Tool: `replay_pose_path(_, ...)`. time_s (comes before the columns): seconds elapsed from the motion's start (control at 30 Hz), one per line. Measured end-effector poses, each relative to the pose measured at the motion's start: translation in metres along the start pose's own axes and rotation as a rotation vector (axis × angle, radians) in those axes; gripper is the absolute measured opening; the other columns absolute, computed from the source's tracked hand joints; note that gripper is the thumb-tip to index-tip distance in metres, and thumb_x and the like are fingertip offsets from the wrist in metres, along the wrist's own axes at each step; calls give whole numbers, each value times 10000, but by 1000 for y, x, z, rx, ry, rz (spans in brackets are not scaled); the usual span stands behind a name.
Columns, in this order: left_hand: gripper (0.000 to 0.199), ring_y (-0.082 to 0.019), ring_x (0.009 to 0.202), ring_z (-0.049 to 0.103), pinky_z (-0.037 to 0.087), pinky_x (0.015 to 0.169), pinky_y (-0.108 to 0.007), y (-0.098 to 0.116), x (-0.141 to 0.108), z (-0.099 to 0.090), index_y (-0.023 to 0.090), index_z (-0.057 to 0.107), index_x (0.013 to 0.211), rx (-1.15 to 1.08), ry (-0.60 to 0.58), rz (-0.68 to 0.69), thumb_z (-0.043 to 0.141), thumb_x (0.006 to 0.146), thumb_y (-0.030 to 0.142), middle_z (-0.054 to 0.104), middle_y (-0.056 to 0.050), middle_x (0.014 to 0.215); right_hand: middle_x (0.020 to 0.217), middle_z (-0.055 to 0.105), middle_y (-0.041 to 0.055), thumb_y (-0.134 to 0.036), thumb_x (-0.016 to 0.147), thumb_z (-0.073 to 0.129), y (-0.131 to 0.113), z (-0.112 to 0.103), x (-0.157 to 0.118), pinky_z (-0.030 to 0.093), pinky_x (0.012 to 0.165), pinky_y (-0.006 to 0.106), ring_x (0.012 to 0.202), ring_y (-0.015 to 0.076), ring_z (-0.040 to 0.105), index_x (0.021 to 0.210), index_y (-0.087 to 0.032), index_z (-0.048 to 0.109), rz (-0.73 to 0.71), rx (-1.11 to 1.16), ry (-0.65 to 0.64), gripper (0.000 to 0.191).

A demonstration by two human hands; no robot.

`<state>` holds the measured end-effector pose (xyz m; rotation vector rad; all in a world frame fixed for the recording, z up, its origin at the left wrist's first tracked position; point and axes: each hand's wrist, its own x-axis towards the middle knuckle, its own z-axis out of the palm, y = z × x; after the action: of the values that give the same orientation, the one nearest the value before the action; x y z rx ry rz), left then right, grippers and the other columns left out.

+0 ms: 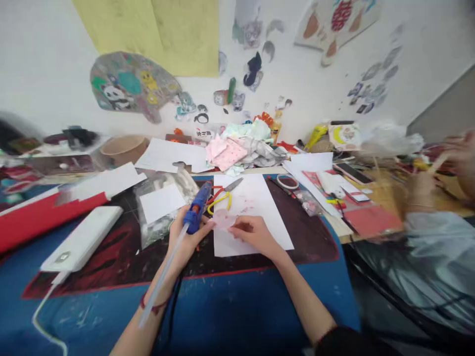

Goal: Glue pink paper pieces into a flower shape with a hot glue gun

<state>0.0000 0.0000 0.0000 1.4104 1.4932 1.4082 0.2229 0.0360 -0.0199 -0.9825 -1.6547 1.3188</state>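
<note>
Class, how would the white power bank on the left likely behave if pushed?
The white power bank looks stiff, with a smooth, boxy case. Lying flat, it would probably slide rather than roll or tip. Its plugged-in cable may drag or tug.

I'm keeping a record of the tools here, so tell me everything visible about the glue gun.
The glue gun is blue, apparently plastic, with an orange-red part. It slants in the left hand, front pointing away from the person. A long, translucent glue stick trails from its rear above the forearm.
</note>
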Motion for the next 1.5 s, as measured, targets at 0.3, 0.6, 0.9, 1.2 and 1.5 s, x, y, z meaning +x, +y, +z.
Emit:
replay_pose_path(0.3,433,-138,676,616,496,681,-263,-5,1,5,193,624,972,-191,42,-34,897,684,368,686,32,773,709,680,15,-509,825,736,1,-3,4,477,572,270,566,119,578,887,-186,717,-23,58,122,329)
replay_pose_path(0.6,342,-143,670,620,500,677,-271,0,2,4,181,633,907,-133,-17,-3,869,725,349,692,11,765,726,673,12,-410,786,800,-4,6,4,451,600,283,595,127,570,774,-197,723,-78,2,177,227)
replay_pose_path(0.9,287,-90,536,494,407,548,-235,-7,-1,6,171,639,918,-226,26,-24,778,828,405,661,5,709,659,618,-9,-386,877,718,-6,-38,2,396,529,247,530,89,494,777,-187,682,-144,154,510,225)
replay_pose_path(1.2,293,-51,445,422,346,487,-222,-1,-3,6,148,650,1017,-273,-37,26,664,939,429,610,23,636,634,616,-7,-373,881,720,11,-58,3,368,519,250,520,90,484,765,-173,700,-116,147,518,232)
replay_pose_path(1.5,319,-59,437,415,346,496,-242,-1,-2,7,148,621,1024,-277,-53,5,633,959,460,630,12,645,681,670,16,-370,883,726,3,-50,-1,389,529,261,528,95,506,787,-178,742,-87,208,394,215)
